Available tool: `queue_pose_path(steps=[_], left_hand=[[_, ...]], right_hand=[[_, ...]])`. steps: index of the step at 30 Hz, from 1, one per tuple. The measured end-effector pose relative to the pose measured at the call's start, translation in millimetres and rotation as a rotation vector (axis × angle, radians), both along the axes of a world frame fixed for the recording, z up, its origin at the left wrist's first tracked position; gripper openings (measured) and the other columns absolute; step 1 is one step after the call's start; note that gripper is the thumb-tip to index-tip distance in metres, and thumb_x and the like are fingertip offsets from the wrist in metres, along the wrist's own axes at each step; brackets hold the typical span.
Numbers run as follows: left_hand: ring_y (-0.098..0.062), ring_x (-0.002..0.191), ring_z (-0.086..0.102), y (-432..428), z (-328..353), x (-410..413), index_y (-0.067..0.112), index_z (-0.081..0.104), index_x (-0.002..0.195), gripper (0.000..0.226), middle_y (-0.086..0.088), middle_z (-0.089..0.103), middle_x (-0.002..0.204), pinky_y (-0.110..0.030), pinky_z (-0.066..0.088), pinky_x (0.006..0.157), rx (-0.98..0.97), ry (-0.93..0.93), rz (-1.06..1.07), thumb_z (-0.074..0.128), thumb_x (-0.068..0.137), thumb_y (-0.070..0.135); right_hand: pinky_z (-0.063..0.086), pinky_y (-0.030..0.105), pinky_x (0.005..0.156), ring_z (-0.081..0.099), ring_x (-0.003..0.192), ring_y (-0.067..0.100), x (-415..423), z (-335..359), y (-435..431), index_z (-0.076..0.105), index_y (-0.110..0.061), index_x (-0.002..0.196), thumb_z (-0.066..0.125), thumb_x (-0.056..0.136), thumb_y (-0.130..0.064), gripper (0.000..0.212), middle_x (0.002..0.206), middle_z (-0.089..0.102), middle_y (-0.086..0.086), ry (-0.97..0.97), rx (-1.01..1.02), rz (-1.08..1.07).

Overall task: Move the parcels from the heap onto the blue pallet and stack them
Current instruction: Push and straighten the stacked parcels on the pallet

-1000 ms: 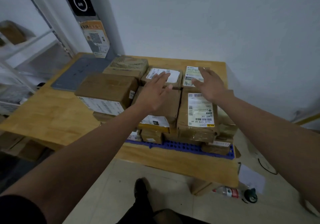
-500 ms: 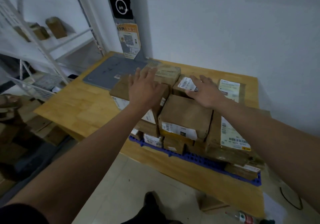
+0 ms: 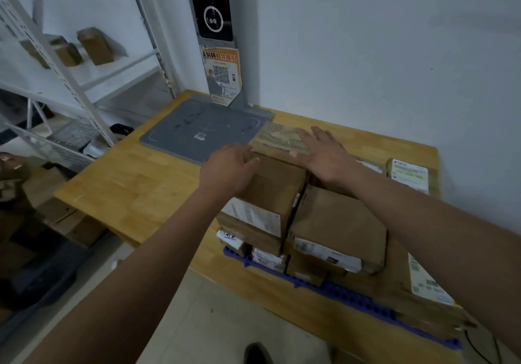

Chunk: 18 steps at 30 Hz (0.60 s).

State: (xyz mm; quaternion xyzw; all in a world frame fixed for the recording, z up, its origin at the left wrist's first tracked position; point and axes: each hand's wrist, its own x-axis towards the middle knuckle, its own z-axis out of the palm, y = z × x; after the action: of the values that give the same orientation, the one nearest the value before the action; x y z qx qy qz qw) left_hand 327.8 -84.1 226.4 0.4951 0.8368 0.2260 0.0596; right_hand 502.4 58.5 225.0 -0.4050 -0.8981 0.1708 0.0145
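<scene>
On the wooden table (image 3: 135, 183), seen from the head camera, the blue pallet (image 3: 352, 299) lies along the near edge and carries brown parcels stacked a few layers high. The left hand (image 3: 228, 169) sits on the far left corner of the brown box (image 3: 270, 189) that tops the left side of the stack. Its fingers curl over that corner and its thumb lies along the top edge. Just beyond it, the right hand (image 3: 324, 155) is spread flat, fingers straight and apart, over a taped parcel (image 3: 276, 138) at the back of the stack. It holds nothing, and whether the palm touches the parcel cannot be told. A second large box (image 3: 338, 220) lies under the right forearm, beside the first. A grey mat (image 3: 205, 129) lies left of the hands, at the foot of a scanner post (image 3: 210, 5). Dim brown parcels (image 3: 42, 194) are heaped on the floor left of the table.
</scene>
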Motion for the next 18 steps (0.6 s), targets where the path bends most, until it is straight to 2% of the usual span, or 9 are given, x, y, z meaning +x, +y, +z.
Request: queue_pose_path(steps=[2, 5, 9, 12, 15, 18], left_hand=[[-0.022, 0.128, 0.048, -2.2, -0.7, -16.9, 0.028, 0.054, 0.135, 0.044, 0.002, 0.052, 0.142, -0.042, 0.042, 0.103, 0.068, -0.129, 0.002, 0.051, 0.093, 0.041], [-0.024, 0.130, 0.048, -3.8, -9.6, -39.8, 0.025, 0.049, 0.140, 0.049, -0.003, 0.051, 0.144, -0.042, 0.042, 0.104, 0.035, -0.226, 0.020, 0.052, 0.094, 0.040], [-0.026, 0.129, 0.048, -3.1, -24.9, -54.5, 0.027, 0.043, 0.144, 0.053, -0.004, 0.049, 0.145, -0.045, 0.043, 0.102, -0.044, -0.202, -0.003, 0.049, 0.095, 0.046], [-0.025, 0.128, 0.048, -4.9, -31.3, -58.9, 0.028, 0.042, 0.144, 0.050, -0.005, 0.049, 0.143, -0.041, 0.042, 0.100, -0.016, -0.235, -0.032, 0.047, 0.097, 0.045], [-0.021, 0.133, 0.045, -13.7, -43.2, -63.9, 0.024, 0.048, 0.143, 0.049, 0.000, 0.049, 0.145, -0.036, 0.035, 0.106, 0.146, -0.502, 0.039, 0.039, 0.101, 0.049], [-0.018, 0.129, 0.047, -28.6, -56.5, -62.9, 0.022, 0.054, 0.138, 0.056, 0.001, 0.052, 0.142, -0.031, 0.035, 0.101, 0.223, -0.616, 0.139, 0.027, 0.101, 0.055]], right_hand=[[0.007, 0.051, 0.121, -0.001, 0.151, 0.033, -9.3, 1.2, 3.6, 0.006, -0.035, 0.156, 0.033, 0.096, -0.063, 0.072, 0.165, 0.000, 0.009, -0.013, -0.015, 0.005], [0.004, 0.049, 0.121, -0.003, 0.151, 0.032, -19.7, 0.6, 1.3, 0.008, -0.035, 0.156, 0.036, 0.096, -0.063, 0.071, 0.165, -0.001, 0.006, -0.046, -0.015, 0.030], [0.000, 0.051, 0.121, -0.005, 0.151, 0.032, -29.8, -5.7, -7.7, 0.005, -0.036, 0.156, 0.035, 0.096, -0.064, 0.073, 0.165, -0.002, 0.007, -0.096, -0.032, 0.053], [0.001, 0.053, 0.120, -0.004, 0.151, 0.031, -42.0, -3.0, -15.1, 0.005, -0.036, 0.156, 0.032, 0.096, -0.065, 0.072, 0.165, 0.000, 0.006, -0.133, 0.026, 0.110], [0.004, 0.055, 0.120, -0.002, 0.151, 0.031, -54.0, 0.1, -19.8, 0.006, -0.037, 0.155, 0.030, 0.095, -0.066, 0.071, 0.165, 0.001, 0.004, -0.152, 0.050, 0.151], [0.006, 0.058, 0.119, -0.001, 0.150, 0.036, -61.0, -4.8, -18.1, 0.004, -0.039, 0.155, 0.026, 0.093, -0.071, 0.073, 0.165, 0.000, 0.006, -0.210, 0.072, 0.149]])
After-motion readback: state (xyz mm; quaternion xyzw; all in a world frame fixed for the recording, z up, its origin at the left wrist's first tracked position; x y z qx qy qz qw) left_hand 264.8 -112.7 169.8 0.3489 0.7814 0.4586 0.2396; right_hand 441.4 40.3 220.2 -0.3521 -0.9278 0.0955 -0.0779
